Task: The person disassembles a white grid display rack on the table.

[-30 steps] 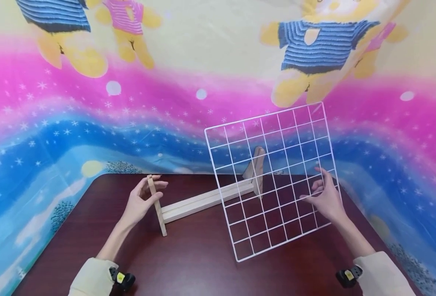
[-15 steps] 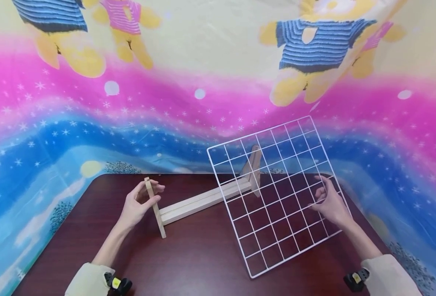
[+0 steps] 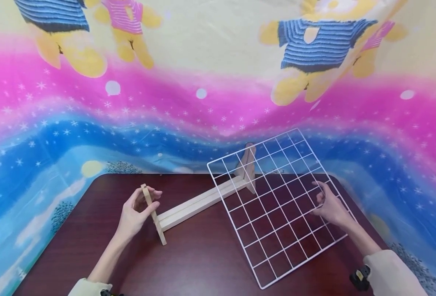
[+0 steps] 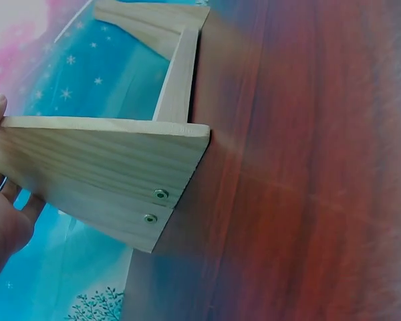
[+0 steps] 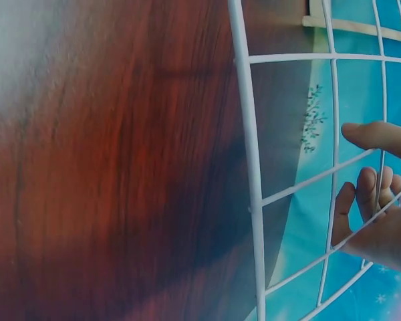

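On the table stands a pale wooden stand: a long bar (image 3: 203,205) joining two upright end boards. My left hand (image 3: 131,216) grips the near end board (image 3: 152,213) at its raised end, thumb on one side and fingers on the other. Two metal bolts show low on that end board (image 4: 100,167) in the left wrist view. My right hand (image 3: 332,207) holds a white wire grid panel (image 3: 234,226) near its right edge, with fingers among the wires. Tilted, the panel overlaps the far end board (image 3: 248,164) in the head view; whether they touch, I cannot tell.
The dark reddish-brown table (image 3: 188,267) has rounded far corners. Close behind and along its sides hangs a printed cloth (image 3: 188,107) with bears and snowflakes. Pale sleeves (image 3: 393,271) and small black wrist devices (image 3: 360,276) show at the lower edge.
The grid panel's top has dropped and its bottom corner has come nearer, with my right hand shifting right and down. The stand's left end has swung slightly toward me with my left hand.
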`<state>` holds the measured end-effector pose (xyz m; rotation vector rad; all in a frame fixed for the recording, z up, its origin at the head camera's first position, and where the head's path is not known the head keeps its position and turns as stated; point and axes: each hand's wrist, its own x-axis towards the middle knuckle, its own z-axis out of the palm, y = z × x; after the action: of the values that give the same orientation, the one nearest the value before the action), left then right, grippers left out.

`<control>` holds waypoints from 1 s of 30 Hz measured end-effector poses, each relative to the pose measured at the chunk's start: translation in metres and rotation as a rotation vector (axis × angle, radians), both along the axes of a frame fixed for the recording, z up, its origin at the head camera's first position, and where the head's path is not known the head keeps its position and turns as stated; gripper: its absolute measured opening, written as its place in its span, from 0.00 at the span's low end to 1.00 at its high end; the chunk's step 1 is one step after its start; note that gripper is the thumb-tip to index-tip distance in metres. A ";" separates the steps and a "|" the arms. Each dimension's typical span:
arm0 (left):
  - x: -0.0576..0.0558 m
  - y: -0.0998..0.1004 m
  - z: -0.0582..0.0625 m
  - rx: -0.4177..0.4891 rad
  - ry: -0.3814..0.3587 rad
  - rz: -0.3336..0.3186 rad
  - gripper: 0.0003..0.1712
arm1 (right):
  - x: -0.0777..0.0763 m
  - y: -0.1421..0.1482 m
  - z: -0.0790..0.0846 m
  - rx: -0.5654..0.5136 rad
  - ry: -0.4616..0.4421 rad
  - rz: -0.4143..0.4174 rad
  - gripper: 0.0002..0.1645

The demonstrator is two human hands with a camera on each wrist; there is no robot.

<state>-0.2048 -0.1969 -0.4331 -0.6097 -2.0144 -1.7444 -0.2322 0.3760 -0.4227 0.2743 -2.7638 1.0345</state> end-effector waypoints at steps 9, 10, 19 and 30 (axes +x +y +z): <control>0.019 -0.005 0.001 -0.013 -0.031 0.052 0.22 | 0.002 0.005 -0.001 -0.027 -0.024 0.116 0.58; 0.020 -0.007 0.000 -0.014 -0.037 0.060 0.22 | 0.003 0.005 -0.001 -0.030 -0.033 0.130 0.59; 0.038 -0.008 0.004 -0.009 -0.074 0.102 0.23 | 0.010 0.012 -0.001 -0.032 -0.170 0.234 0.61; 0.070 0.004 0.031 -0.071 -0.082 0.217 0.23 | 0.003 0.009 -0.013 -0.016 -0.287 0.379 0.59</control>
<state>-0.1346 -0.1926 -0.4017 -0.3305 -2.1183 -1.5990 -0.2293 0.3852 -0.4353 0.7226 -3.0292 1.2687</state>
